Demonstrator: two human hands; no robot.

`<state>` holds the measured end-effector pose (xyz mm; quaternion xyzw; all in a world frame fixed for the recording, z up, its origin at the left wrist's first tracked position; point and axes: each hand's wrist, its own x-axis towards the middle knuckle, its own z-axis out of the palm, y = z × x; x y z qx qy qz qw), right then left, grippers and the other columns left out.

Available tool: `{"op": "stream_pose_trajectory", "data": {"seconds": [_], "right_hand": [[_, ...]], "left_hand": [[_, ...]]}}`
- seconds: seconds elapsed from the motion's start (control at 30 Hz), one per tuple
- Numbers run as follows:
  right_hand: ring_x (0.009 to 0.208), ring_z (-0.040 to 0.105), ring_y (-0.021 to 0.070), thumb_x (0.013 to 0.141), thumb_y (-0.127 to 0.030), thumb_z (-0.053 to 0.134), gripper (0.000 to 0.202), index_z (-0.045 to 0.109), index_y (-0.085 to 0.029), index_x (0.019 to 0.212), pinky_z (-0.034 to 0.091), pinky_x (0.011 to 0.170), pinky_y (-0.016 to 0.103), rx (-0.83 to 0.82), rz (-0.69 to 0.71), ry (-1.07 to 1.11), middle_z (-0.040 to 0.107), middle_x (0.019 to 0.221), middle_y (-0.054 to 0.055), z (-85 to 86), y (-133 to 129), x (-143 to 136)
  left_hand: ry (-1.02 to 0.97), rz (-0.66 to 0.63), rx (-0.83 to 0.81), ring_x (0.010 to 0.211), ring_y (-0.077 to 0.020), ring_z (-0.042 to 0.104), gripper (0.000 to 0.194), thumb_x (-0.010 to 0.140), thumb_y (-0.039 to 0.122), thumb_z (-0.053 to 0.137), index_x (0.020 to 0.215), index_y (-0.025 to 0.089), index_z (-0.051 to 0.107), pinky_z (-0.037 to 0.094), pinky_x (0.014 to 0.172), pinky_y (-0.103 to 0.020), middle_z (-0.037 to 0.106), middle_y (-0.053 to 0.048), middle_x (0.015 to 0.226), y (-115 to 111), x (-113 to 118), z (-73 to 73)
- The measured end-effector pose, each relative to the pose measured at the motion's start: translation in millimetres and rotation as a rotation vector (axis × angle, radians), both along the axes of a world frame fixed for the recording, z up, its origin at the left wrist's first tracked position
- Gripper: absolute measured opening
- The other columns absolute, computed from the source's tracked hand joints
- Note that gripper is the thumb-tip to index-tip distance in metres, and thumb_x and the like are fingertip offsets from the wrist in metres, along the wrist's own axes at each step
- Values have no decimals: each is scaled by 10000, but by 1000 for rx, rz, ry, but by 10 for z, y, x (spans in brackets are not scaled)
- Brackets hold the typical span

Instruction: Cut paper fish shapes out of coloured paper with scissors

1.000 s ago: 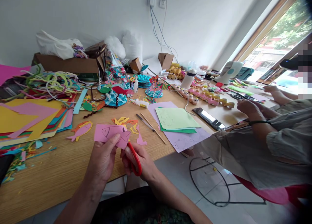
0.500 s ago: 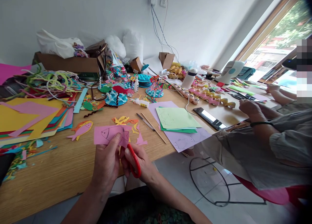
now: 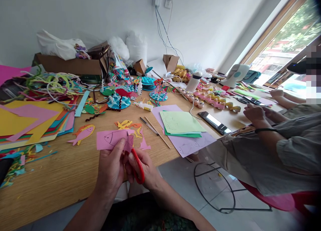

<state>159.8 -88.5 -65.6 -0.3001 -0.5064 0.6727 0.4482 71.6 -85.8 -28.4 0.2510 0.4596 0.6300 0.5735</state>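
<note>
Between the thumb and fingers of my left hand (image 3: 111, 167) is a pink paper piece (image 3: 102, 140) with a fish outline drawn on it. My right hand (image 3: 144, 167) is closed around red-handled scissors (image 3: 138, 167), held at the right end of the pink paper; the blades are mostly hidden. Behind the paper lie yellow and orange scraps (image 3: 125, 124) and a pink scrap (image 3: 144, 143). To the left rests a pink and yellow paper fish (image 3: 84, 134).
Colored paper sheets (image 3: 32, 117) and small scraps (image 3: 18, 165) lie at the left. A pen (image 3: 148, 125), a wooden stick (image 3: 160, 135), green sheets (image 3: 182, 122) and a phone (image 3: 215, 123) are to the right. A person's hand (image 3: 254, 113) shows beyond.
My hands, the pink paper and the scissors look almost unchanged. The view has shifted very slightly, and the person's hands at the right have moved a little.
</note>
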Motion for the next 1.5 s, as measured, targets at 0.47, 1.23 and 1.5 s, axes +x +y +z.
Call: {"op": "stream_pose_trajectory", "data": {"seconds": [0.47,1.23,1.5], "right_hand": [[337,419,50,749,-738,597,572,466,-185,686,287,323,165,-5,-31,22,466,489,-70,-16,3,-9],[340,423,48,741,-738,598,581,434,-189,645,296,308,159,-19,-49,-31,454,498,-66,18,9,-8],[329,423,42,772,-672,621,535,441,-184,644,288,295,143,-40,-49,-62,455,484,-68,8,3,7]], "left_hand": [[-31,4,-9,235,-131,469,336,571,382,752,757,210,531,310,143,-226,606,82,541,11,16,35],[-113,130,77,601,-124,614,190,562,245,799,696,206,670,529,585,-224,661,42,646,109,9,-23],[-101,155,80,596,-117,589,213,534,232,801,683,204,651,465,527,-206,640,59,631,134,-6,-40]]}}
